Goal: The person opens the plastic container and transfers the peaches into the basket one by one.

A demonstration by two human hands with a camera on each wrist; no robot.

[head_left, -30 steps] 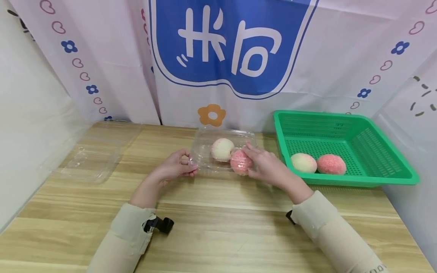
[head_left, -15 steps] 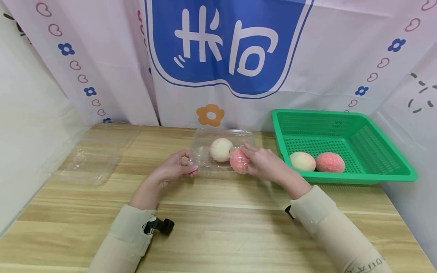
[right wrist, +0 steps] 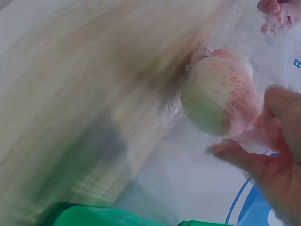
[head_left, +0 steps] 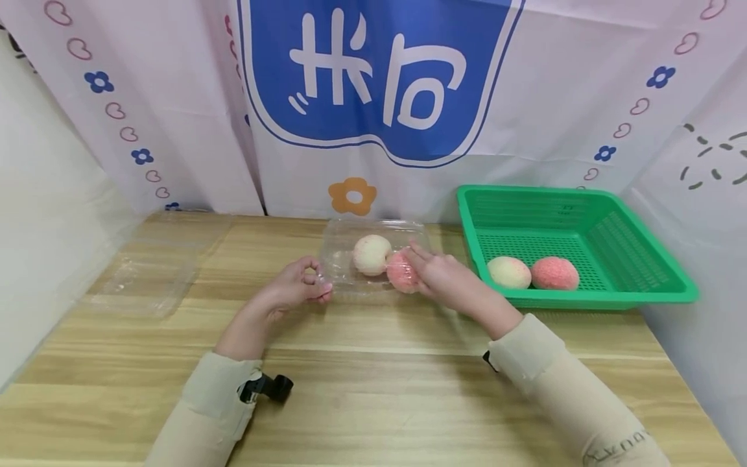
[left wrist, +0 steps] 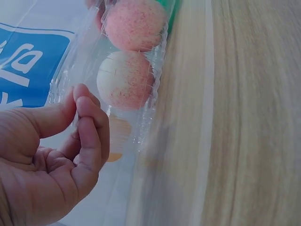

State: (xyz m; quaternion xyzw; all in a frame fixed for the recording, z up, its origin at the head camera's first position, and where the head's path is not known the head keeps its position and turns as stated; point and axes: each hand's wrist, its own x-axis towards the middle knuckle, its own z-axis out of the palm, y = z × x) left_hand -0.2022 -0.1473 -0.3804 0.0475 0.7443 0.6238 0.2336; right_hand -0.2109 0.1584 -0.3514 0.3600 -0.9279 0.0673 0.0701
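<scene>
A clear plastic clamshell box (head_left: 339, 249) stands at the back middle of the table, with a cream peach (head_left: 371, 255) and a pink peach (head_left: 399, 272) inside it. My left hand (head_left: 297, 285) pinches the box's left edge between thumb and fingertips; the left wrist view shows those fingers (left wrist: 91, 127) curled in. At the box's right end, my right hand (head_left: 448, 283) holds the pink peach, fingers over its right side and thumb low. Close up in the right wrist view, that peach (right wrist: 218, 96) lies against the plastic, partly bordered by the thumb.
To the right, a green basket (head_left: 589, 296) holds another cream peach (head_left: 509, 272) and a pink peach (head_left: 556, 273). A second clear box (head_left: 146, 279) lies at the left, its lid laid back. A printed curtain (head_left: 420, 181) hangs along the table's back edge.
The head view has shifted slightly, so everything appears a little further left. My right hand has moved slightly further over the pink peach; my left hand keeps its pinch on the box.
</scene>
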